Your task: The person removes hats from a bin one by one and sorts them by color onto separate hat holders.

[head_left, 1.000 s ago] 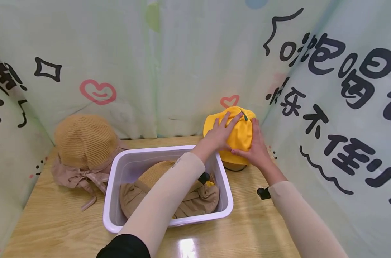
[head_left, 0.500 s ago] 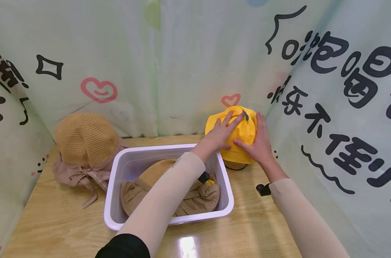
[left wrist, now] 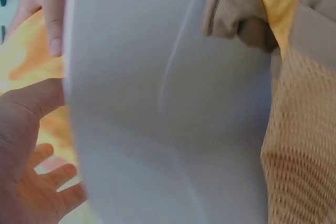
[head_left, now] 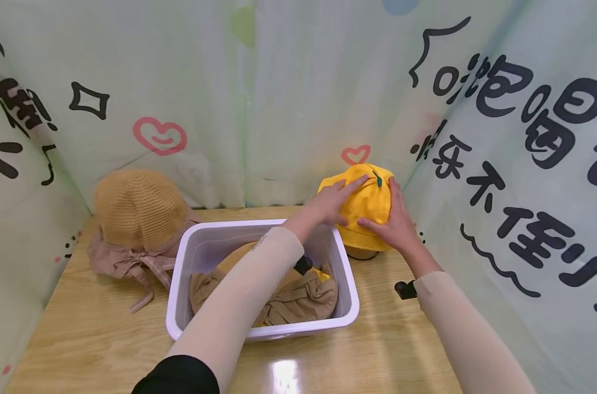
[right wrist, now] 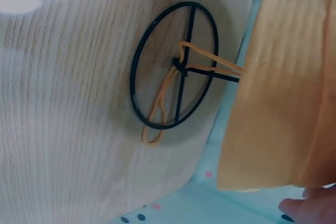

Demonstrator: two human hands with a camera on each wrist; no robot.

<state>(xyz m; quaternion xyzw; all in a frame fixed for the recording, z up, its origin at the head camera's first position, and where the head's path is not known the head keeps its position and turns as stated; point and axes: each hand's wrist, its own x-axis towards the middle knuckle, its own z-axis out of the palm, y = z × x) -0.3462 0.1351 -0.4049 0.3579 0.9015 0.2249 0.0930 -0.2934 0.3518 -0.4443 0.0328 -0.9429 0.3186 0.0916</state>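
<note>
A yellow hat (head_left: 369, 205) with a small green leaf sits on a stand behind the basket's right corner. The left hand (head_left: 328, 207) is at the hat's left side, fingers spread; the left wrist view shows that hand (left wrist: 26, 150) with its fingers apart. On the hat's right side rests the right hand (head_left: 395, 221), thumb at the front, fingers fairly straight along the crown. Seen from the right wrist, the brim (right wrist: 273, 103) is above the stand's black wire base (right wrist: 134, 85), and a cord hangs down.
A lilac basket (head_left: 349, 290) holds brown and tan hats (head_left: 303, 298) with some yellow cloth. To its left is a straw-coloured hat (head_left: 138, 210) with pink ties. Printed curtains (head_left: 288, 109) enclose the wooden table (head_left: 377, 350) at the back and sides.
The left hand has drawn slightly left and its fingers are less spread over the crown. The right hand has shifted up and right along the hat's side.
</note>
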